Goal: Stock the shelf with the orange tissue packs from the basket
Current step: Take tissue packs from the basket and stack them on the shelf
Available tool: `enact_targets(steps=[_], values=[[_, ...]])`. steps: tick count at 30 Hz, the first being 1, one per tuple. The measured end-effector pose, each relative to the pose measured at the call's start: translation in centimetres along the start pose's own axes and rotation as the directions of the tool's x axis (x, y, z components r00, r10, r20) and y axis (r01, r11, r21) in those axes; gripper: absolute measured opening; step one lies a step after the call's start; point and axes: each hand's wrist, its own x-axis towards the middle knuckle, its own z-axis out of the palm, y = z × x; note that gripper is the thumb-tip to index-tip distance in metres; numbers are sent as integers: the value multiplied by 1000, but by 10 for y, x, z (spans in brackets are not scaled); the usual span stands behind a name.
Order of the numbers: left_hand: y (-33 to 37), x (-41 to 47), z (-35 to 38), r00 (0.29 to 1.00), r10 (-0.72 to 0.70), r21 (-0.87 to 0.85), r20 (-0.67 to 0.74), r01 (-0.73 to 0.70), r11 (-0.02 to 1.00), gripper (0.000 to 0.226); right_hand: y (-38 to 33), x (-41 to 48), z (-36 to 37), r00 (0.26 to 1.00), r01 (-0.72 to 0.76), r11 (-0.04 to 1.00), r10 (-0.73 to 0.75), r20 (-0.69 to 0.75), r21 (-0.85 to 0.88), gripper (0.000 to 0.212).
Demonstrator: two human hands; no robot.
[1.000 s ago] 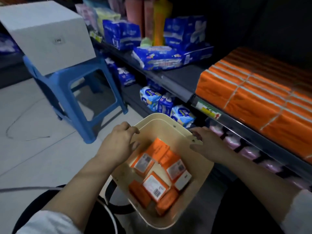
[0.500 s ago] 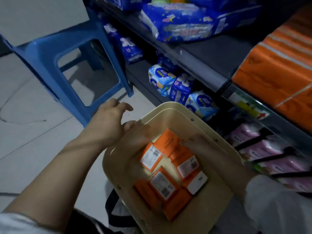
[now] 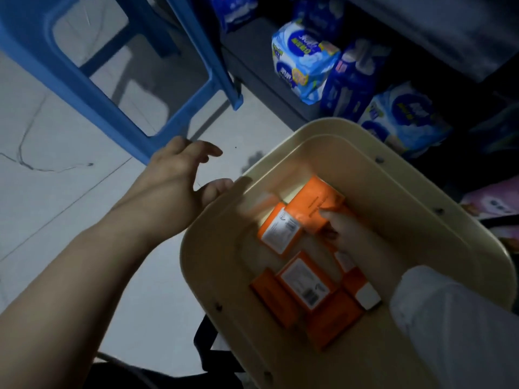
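Note:
A cream plastic basket fills the lower right and holds several orange tissue packs. My right hand reaches down inside it, fingers closed on one orange tissue pack at the far end, tilted up above the others. Beside that one lies a pack with a white label. My left hand hovers at the basket's left rim, fingers spread, thumb touching the rim, holding nothing.
A blue plastic stool stands on the pale tiled floor at upper left. The dark bottom shelf at upper right carries blue and white packs. Pink packs show at the right edge.
My view has tipped further down, losing the upper shelf. My right hand has gone deeper into the basket and closed on a pack. My left hand stays at the rim.

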Motion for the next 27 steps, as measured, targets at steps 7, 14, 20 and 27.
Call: enact_targets(steps=[7, 14, 20, 27], values=[[12, 5, 5, 999, 39, 7, 32, -39, 999, 64, 4, 11, 11, 998, 28, 1000, -27, -54, 3, 39], [22, 4, 5, 994, 94, -53, 64, -90, 994, 72, -11, -44, 6, 969, 161, 980, -180, 171, 117, 26], [34, 3, 4, 981, 142, -154, 130, -121, 981, 94, -42, -135, -8, 809, 495, 868, -444, 386, -40, 24], [45, 4, -13, 988, 120, -427, -93, -148, 892, 81, -81, -176, -1, 600, 746, 666, -651, 466, -30, 41]])
